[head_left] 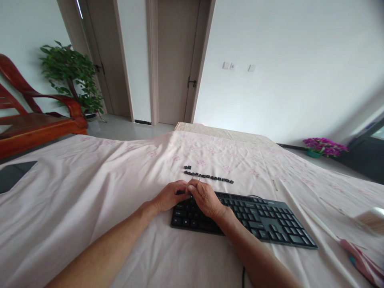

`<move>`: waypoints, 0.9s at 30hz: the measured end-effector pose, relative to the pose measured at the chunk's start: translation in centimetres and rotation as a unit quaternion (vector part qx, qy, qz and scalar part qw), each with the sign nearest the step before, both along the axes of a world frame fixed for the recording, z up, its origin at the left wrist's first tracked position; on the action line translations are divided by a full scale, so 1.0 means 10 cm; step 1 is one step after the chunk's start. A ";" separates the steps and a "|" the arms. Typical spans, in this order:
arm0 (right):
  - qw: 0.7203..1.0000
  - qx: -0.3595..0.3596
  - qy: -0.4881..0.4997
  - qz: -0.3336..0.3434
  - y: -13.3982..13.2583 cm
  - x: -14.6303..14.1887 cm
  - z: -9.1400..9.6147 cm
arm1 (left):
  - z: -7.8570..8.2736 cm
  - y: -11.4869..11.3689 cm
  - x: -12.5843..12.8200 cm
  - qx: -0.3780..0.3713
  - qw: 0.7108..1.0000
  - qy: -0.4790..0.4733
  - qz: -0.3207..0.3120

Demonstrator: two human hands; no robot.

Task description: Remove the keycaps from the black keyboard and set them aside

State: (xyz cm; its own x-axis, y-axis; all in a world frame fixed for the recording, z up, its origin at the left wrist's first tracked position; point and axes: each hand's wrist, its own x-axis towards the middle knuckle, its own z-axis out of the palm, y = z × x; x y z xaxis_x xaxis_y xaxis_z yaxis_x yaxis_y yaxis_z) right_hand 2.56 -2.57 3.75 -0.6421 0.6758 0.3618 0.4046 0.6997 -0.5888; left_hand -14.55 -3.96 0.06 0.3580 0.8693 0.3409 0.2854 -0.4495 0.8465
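A black computer keyboard [271, 224] lies slightly slanted on the cloth. Over its upper left corner my two hands meet, fingertips close together. My left hand [170, 196] has its fingers bent in a pinch at the keyboard's left end; whatever is between them is hidden. From the closed fingers of my right hand [205, 198] a thin wire loop [196, 177] sticks up. Just beyond the hands, loose black keycaps [219, 179] form a row, with two more keycaps [187, 167] behind its left end.
A pale pink floral cloth [126, 172] covers the surface. At right lie cotton swabs [275, 185], a clear container [373, 220] of sticks and a pink-handled tool [360, 256]. A dark flat object [15, 176] rests at left. The keyboard cable [243, 276] runs toward me.
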 end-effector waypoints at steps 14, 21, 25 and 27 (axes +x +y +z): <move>0.996 0.024 0.079 0.013 0.06 0.03 -0.23 | -0.06 0.05 0.02 0.017 0.998 0.059 -0.002; 0.988 0.008 0.156 0.016 0.00 0.07 -0.22 | -0.06 0.02 0.07 0.050 0.995 0.079 0.032; 0.983 0.001 0.184 -0.005 0.00 0.08 -0.22 | -0.07 0.00 0.11 0.042 0.995 0.069 0.053; 0.986 0.000 0.168 -0.012 0.00 0.08 -0.23 | -0.07 0.00 0.12 0.037 0.995 0.072 0.054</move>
